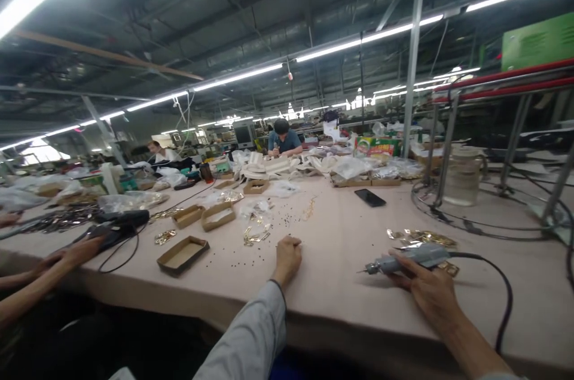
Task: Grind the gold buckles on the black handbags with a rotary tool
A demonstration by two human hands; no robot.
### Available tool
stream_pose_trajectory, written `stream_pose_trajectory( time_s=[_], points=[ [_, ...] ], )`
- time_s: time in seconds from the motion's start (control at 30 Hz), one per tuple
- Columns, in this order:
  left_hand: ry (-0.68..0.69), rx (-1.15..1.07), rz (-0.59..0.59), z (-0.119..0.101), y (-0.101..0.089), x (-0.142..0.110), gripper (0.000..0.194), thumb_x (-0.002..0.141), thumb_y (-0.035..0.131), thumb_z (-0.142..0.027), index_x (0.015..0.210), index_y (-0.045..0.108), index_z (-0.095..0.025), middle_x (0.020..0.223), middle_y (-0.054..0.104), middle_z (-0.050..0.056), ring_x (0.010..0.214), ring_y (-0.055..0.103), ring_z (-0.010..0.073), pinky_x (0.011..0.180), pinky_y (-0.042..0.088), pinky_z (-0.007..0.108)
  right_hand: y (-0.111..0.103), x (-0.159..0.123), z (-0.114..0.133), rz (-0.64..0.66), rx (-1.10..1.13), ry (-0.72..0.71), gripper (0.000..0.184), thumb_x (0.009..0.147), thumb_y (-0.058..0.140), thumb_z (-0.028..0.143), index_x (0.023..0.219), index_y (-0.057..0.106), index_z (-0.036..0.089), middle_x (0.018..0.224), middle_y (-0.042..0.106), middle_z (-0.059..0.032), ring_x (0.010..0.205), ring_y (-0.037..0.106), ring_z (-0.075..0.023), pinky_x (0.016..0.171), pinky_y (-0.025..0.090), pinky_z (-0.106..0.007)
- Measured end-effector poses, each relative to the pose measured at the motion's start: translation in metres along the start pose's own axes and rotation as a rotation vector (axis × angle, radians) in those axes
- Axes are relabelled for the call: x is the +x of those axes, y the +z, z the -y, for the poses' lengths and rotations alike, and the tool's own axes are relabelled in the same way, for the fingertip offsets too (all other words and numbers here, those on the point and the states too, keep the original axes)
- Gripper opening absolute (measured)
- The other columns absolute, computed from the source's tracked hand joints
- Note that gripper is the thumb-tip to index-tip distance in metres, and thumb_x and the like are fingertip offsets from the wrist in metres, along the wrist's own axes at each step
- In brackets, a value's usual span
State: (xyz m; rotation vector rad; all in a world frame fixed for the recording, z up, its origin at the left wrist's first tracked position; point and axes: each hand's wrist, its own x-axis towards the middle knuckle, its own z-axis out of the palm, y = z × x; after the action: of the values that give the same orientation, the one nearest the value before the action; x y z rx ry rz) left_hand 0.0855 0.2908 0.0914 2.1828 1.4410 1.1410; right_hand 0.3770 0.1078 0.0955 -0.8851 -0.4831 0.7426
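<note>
My left hand rests on the pale table covering with its fingers pinched together. Whatever is between its fingertips is too small to make out. Small dark screws are scattered on the cloth to its left and beyond it. In my right hand lies a grey corded electric screwdriver, its thin bit pointing left toward my left hand. Just behind the tool sits a heap of shiny gold metal pieces. More gold metal frames lie beyond my left hand, near a clear plastic bag.
An open cardboard tray and smaller boxes stand at left. A phone lies back right, near a water jug and a wire-ringed metal stand. A co-worker's arms reach in at left; another person sits opposite.
</note>
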Motion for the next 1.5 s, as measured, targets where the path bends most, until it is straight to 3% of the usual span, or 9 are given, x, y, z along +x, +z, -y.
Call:
stream_pose_trajectory(
  time_s=[0.1, 0.33, 0.67, 0.83, 0.97, 1.13, 1.3, 1.4, 1.5],
  points=[
    [0.025, -0.008, 0.024, 0.010, 0.012, 0.016, 0.021, 0.077, 0.065, -0.004, 0.070, 0.078, -0.019, 0.077, 0.071, 0.004, 0.077, 0.066, 0.0196, 0.079, 0.049, 0.032, 0.000, 0.004, 0.001, -0.032, -0.004, 0.109, 0.045, 0.042, 0.099, 0.025, 0.080, 0.078, 0.014, 0.095, 0.080, -0.0151, 0.089, 0.078, -0.0412, 0.067, 0.070, -0.050],
    [0.044, -0.063, 0.042, 0.023, 0.024, 0.026, 0.025, 0.077, 0.061, 0.001, 0.073, 0.079, -0.017, 0.080, 0.073, 0.005, 0.080, 0.068, 0.0174, 0.081, 0.050, 0.030, -0.001, 0.010, -0.007, -0.071, -0.028, 0.172, 0.042, 0.048, 0.098, 0.031, 0.083, 0.080, 0.015, 0.096, 0.080, -0.0158, 0.083, 0.079, -0.0381, 0.063, 0.071, -0.045],
    [-0.046, -0.039, -0.064, 0.029, 0.018, 0.021, 0.036, 0.074, 0.052, 0.004, 0.089, 0.079, -0.015, 0.085, 0.076, 0.006, 0.083, 0.070, 0.0192, 0.081, 0.054, 0.032, 0.001, 0.015, -0.011, -0.138, -0.024, 0.196, 0.042, 0.043, 0.099, 0.026, 0.080, 0.082, 0.015, 0.099, 0.078, -0.0211, 0.086, 0.078, -0.0427, 0.065, 0.071, -0.044],
    [0.037, 0.037, 0.014, 0.023, 0.020, 0.020, 0.047, 0.076, 0.049, 0.006, 0.097, 0.084, -0.019, 0.082, 0.069, 0.006, 0.080, 0.067, 0.0191, 0.079, 0.052, 0.031, -0.001, 0.017, -0.014, -0.149, -0.064, 0.190, 0.043, 0.043, 0.100, 0.030, 0.080, 0.082, 0.016, 0.099, 0.078, -0.0215, 0.086, 0.077, -0.0441, 0.062, 0.071, -0.046],
    [0.045, 0.024, 0.041, 0.021, 0.021, 0.021, 0.042, 0.077, 0.050, 0.005, 0.083, 0.083, -0.019, 0.082, 0.067, 0.006, 0.080, 0.066, 0.0186, 0.077, 0.051, 0.030, -0.003, 0.019, -0.016, -0.147, -0.080, 0.194, 0.044, 0.043, 0.101, 0.032, 0.080, 0.082, 0.016, 0.101, 0.077, -0.0225, 0.086, 0.077, -0.0433, 0.063, 0.071, -0.046],
    [-0.009, -0.148, -0.025, 0.029, 0.017, 0.023, 0.046, 0.073, 0.048, 0.004, 0.094, 0.083, -0.017, 0.082, 0.071, 0.005, 0.081, 0.067, 0.0180, 0.079, 0.052, 0.030, 0.001, 0.020, -0.013, -0.166, -0.090, 0.213, 0.047, 0.037, 0.101, 0.034, 0.075, 0.081, 0.015, 0.095, 0.078, -0.0225, 0.079, 0.077, -0.0432, 0.058, 0.071, -0.047],
    [-0.022, -0.187, -0.055, 0.032, 0.015, 0.024, 0.032, 0.076, 0.054, -0.006, 0.087, 0.082, -0.017, 0.080, 0.072, 0.005, 0.077, 0.065, 0.0182, 0.074, 0.050, 0.030, 0.006, 0.018, -0.009, -0.187, -0.086, 0.214, 0.047, 0.034, 0.099, 0.031, 0.074, 0.080, 0.015, 0.096, 0.078, -0.0217, 0.077, 0.077, -0.0418, 0.058, 0.070, -0.045],
    [0.038, -0.233, -0.076, 0.024, 0.013, 0.019, 0.025, 0.081, 0.057, -0.012, 0.086, 0.081, -0.018, 0.078, 0.069, 0.004, 0.070, 0.059, 0.0161, 0.066, 0.047, 0.028, 0.006, 0.017, -0.009, -0.180, -0.075, 0.203, 0.048, 0.035, 0.099, 0.033, 0.074, 0.080, 0.015, 0.094, 0.078, -0.0223, 0.076, 0.077, -0.0424, 0.056, 0.070, -0.047],
    [0.155, -0.298, 0.044, 0.011, 0.010, 0.011, 0.020, 0.083, 0.061, -0.015, 0.085, 0.081, -0.018, 0.076, 0.064, 0.003, 0.064, 0.053, 0.0138, 0.062, 0.045, 0.027, 0.003, 0.016, -0.011, -0.141, -0.068, 0.187, 0.048, 0.043, 0.101, 0.035, 0.080, 0.079, 0.013, 0.095, 0.078, -0.0226, 0.078, 0.077, -0.0428, 0.057, 0.070, -0.049]
  ],
)
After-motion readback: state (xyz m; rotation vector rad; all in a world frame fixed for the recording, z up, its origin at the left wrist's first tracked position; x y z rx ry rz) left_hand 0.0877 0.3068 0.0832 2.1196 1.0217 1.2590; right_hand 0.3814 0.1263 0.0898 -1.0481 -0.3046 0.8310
